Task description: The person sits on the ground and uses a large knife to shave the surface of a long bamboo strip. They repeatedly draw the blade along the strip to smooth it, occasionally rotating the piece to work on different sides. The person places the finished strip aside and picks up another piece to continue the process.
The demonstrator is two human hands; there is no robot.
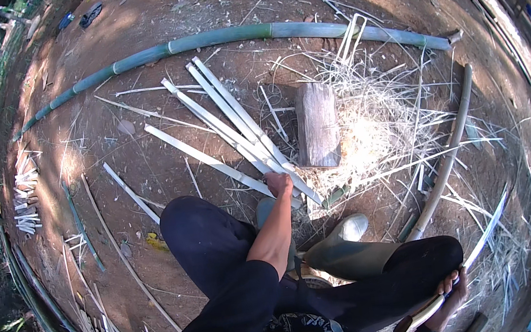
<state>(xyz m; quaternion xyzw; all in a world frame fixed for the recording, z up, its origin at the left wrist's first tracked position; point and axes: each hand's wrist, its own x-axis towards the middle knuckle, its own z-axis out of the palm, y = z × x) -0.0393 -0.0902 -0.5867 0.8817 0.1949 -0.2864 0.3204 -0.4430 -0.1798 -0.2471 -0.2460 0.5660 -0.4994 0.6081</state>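
Observation:
My left hand (pixel 279 183) is closed at the near ends of several pale split bamboo strips (pixel 226 118), which fan out away from me on the ground. Down at the right, beside my bent knee, my right hand (pixel 453 283) grips a long knife with a curved wooden handle (pixel 425 312). Its pale blade (pixel 490 228) points away to the right. Just beyond my left hand, to its right, is a squared wooden block (pixel 317 125). My legs and boots partly hide the ground between my hands.
A long green bamboo pole (pixel 213 38) lies across the far side. Thin shavings (pixel 382 99) heap around the block, with a curved pole (pixel 447 157) to their right. Short cut pieces (pixel 26 199) are piled at far left. A rubber boot (pixel 348 249) is near the block.

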